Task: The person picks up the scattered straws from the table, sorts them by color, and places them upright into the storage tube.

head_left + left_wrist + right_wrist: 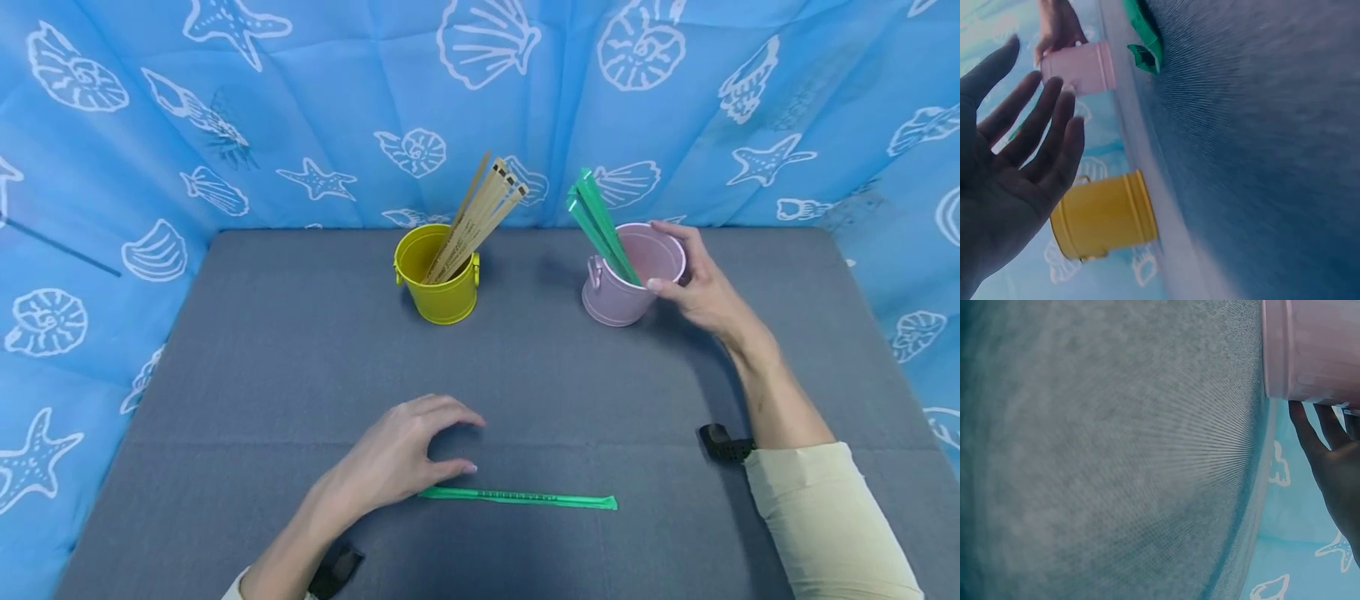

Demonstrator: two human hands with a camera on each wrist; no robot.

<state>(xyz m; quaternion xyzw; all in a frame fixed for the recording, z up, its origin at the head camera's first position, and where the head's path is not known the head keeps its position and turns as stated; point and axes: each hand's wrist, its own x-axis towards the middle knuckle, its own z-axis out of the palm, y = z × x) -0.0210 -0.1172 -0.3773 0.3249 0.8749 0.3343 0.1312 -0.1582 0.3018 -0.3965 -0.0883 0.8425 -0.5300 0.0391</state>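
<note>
My right hand [705, 287] holds the small pink bucket [617, 304] by its right side, thumb on the near rim and a finger over the far rim. Several green-wrapped sticks [596, 218] lean to the left inside this bucket. On the near part of the table lies one long, thin green-wrapped stick [525, 497] with dark print. Over its left end hovers my left hand [401, 450], thumb and fingers apart with nothing between them. In the left wrist view, the palm and loosely spread fingers [1057, 140] show.
A yellow bucket [442, 302] stands left of the pink one, with several beige paper-wrapped sticks [480, 221] leaning right. Grey cloth [300, 350] covers the table. Behind it hangs a blue curtain [330, 100] with white shell prints.
</note>
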